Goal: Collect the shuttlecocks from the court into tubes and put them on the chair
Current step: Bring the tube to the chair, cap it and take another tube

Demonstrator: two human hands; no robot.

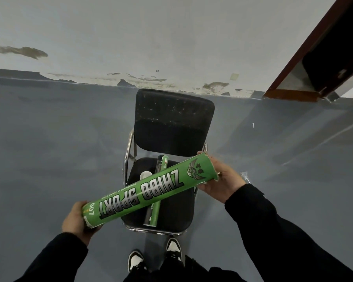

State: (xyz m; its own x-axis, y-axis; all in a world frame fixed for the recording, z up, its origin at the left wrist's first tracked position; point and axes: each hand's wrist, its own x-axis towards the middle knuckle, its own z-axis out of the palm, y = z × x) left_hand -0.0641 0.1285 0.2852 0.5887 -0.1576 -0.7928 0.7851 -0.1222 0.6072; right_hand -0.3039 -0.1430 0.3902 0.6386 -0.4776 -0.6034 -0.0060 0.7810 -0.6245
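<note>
I hold a long green tube [149, 190] marked ZHIBO SPORT slantwise over the seat of a black chair [172, 123]. My left hand [75, 218] grips its lower end and my right hand [222, 180] grips its upper end. On the seat underneath lies a second, thinner green tube [154, 212], pointing away from me and partly hidden by the held tube. A small white round object [145, 175], perhaps a tube cap, rests on the seat beside it. No loose shuttlecock shows.
The chair stands on a blue-grey floor close to a white wall [171, 37] with peeling paint. A dark red door frame [306, 58] rises at the right. My black-and-white shoes [172, 249] are just in front of the chair. A crumpled clear wrapper [245, 176] lies right of my hand.
</note>
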